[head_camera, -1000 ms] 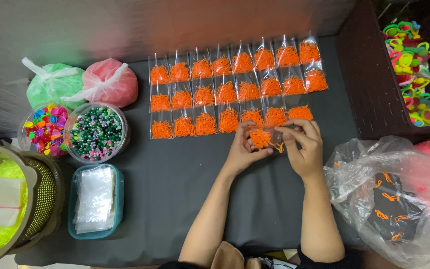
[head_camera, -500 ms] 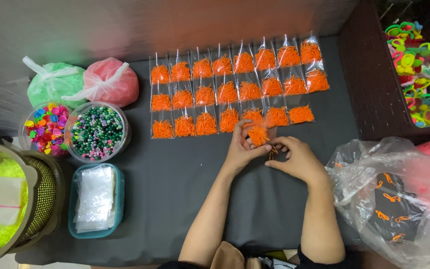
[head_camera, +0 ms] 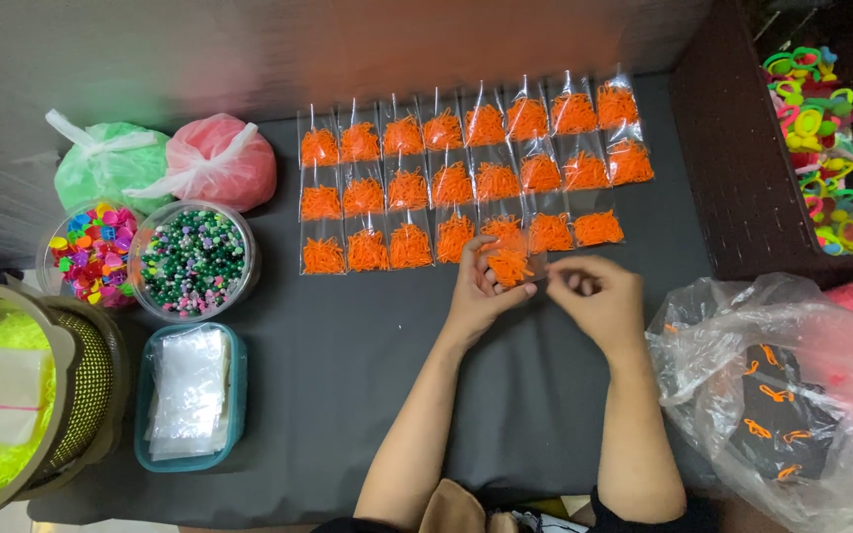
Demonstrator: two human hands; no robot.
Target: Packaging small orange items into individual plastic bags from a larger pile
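We see a dark desk [head_camera: 348, 365] carrying rows of orange-filled bags [head_camera: 466, 178] at the far side, tubs [head_camera: 194, 259] left.

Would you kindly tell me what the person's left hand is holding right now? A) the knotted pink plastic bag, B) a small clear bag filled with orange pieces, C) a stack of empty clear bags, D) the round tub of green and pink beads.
B: the left hand grips a small clear bag of orange pieces just below the rows of filled bags.
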